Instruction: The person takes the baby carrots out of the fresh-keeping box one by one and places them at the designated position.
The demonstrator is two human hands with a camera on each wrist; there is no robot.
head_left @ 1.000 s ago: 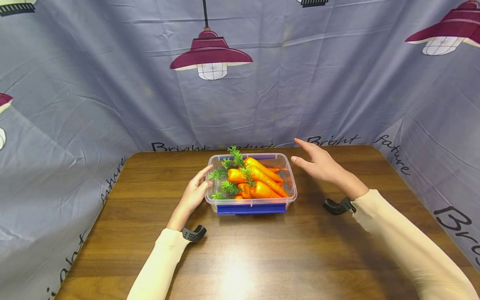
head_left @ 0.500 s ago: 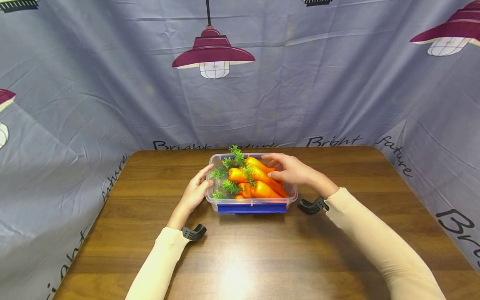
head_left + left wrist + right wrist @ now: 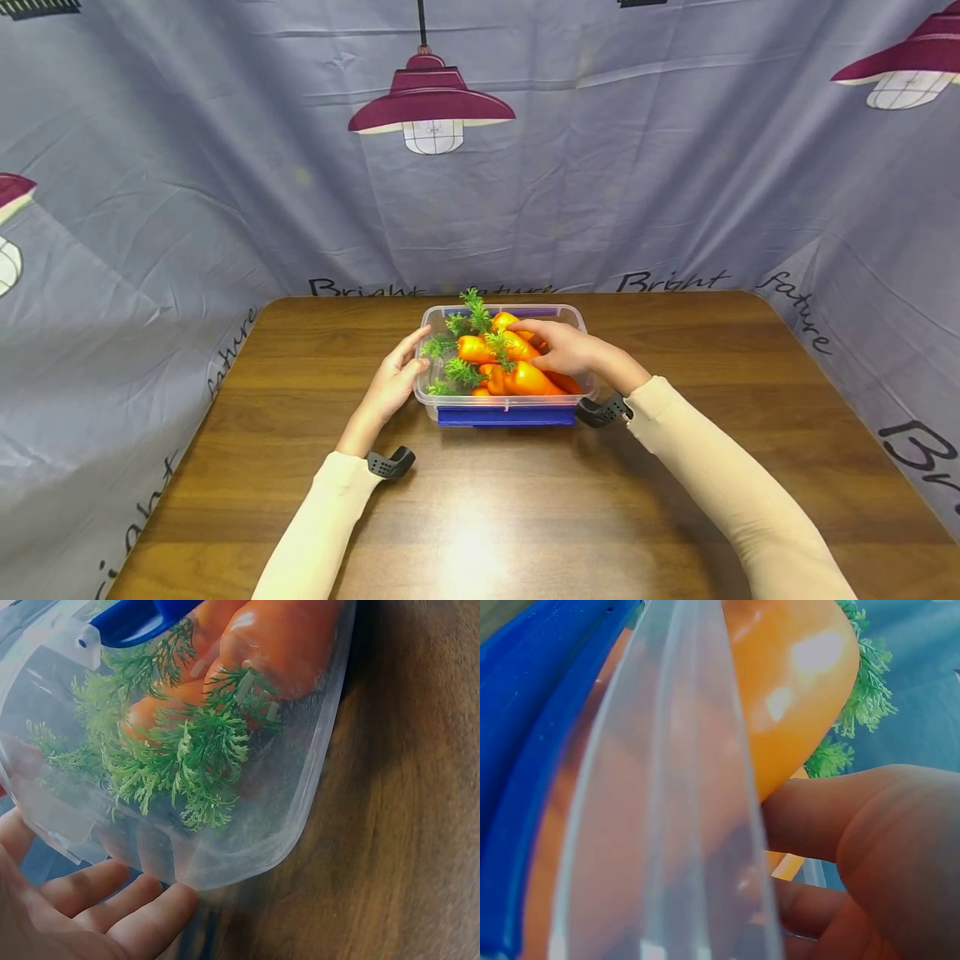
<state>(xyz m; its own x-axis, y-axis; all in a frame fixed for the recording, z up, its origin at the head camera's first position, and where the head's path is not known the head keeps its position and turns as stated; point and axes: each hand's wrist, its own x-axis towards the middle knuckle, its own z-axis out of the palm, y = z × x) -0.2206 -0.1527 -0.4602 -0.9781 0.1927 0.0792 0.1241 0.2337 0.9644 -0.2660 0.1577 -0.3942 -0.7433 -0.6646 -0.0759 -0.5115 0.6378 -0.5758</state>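
Observation:
A clear plastic container (image 3: 506, 402) with blue side latches sits lidless on the table, full of orange carrots with feathery green tops. My left hand (image 3: 392, 385) rests at its left end, fingers loosely bent; the left wrist view has the fingertips (image 3: 161, 911) right at the outer wall. My right hand (image 3: 573, 350) reaches over the right end into the container. Its thumb and fingers straddle a carrot (image 3: 517, 346) in the middle of the pile and pinch it. The right wrist view shows the thumb (image 3: 810, 817) behind the container wall; the other fingertips are partly hidden.
The wooden table (image 3: 480, 500) reaches out around the container on all sides. A grey-blue curtain (image 3: 615, 192) printed with lamps and lettering hangs behind and along both sides. Each wrist wears a black strap-like device (image 3: 390, 463).
My right hand has come in from the right of the container, lowered over the carrots and closed about one. The left hand has stayed at the container's left end.

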